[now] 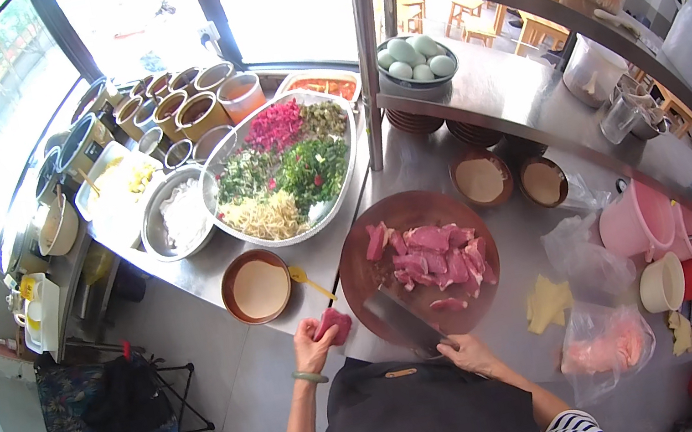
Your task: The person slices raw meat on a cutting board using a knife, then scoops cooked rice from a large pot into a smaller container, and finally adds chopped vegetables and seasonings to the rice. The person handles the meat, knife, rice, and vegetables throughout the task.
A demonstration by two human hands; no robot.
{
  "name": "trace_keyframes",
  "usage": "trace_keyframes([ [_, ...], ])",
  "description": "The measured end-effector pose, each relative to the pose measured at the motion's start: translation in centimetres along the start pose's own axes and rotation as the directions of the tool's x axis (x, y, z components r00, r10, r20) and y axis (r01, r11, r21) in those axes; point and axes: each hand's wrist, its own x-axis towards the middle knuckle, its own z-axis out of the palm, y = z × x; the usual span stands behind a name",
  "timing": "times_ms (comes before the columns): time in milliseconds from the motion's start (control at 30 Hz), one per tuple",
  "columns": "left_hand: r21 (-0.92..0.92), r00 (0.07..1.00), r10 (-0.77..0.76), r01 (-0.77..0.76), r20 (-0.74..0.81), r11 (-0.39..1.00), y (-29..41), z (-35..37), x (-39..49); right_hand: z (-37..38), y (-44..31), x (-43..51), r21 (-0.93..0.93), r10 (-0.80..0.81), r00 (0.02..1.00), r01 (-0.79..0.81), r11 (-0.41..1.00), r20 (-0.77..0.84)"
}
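Note:
My left hand [312, 347] pinches a piece of raw red meat [336, 326] just left of the round chopping board [360, 255]. With my right hand [471, 355] I grip the handle of a cleaver [403, 320]. Its broad blade lies across the front part of the board, pointing up and to the left. Behind the blade, cut slices of raw meat [439, 251] are heaped on the board. One small slice [448, 304] rests apart, near the blade. My fingers hide most of the cleaver's handle.
A large tray [267, 240] of chopped vegetables stands beyond a brown bowl [237, 304] and a yellow spoon [313, 283]. On the right are a yellow cloth [547, 302], a plastic bag of meat [605, 347] and a pink bucket [631, 221]. A steel shelf [492, 100] overhangs the counter.

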Motion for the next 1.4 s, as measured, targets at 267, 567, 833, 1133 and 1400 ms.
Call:
trace_keyframes([
  [267,0.201,0.966,-0.089,0.039,0.245,0.979,-0.7,5.7,2.8,-7.2,4.3,7.2,-0.402,-0.129,0.987,0.079,0.912,-0.098],
  [567,0.563,0.982,0.117,-0.181,0.148,0.806,-3.1,12.3,6.7,-5.7,0.0,3.4,-0.202,-0.17,0.957,0.123,0.972,-0.236],
  [833,0.686,0.754,0.594,-0.59,0.28,0.426,-1.6,11.7,3.5,-2.7,-2.0,2.3,-0.134,-0.192,0.963,0.168,0.977,-0.188],
  [1133,0.575,0.635,0.6,-0.75,0.486,0.327,-0.6,11.7,3.0,-0.3,-3.7,1.4,-0.353,-0.175,0.973,0.112,0.929,-0.152],
  [1400,0.642,0.702,0.515,-0.692,0.491,0.33,-1.7,12.2,3.1,0.3,-4.1,-0.7,-0.366,-0.064,0.983,-0.005,0.93,-0.175],
])
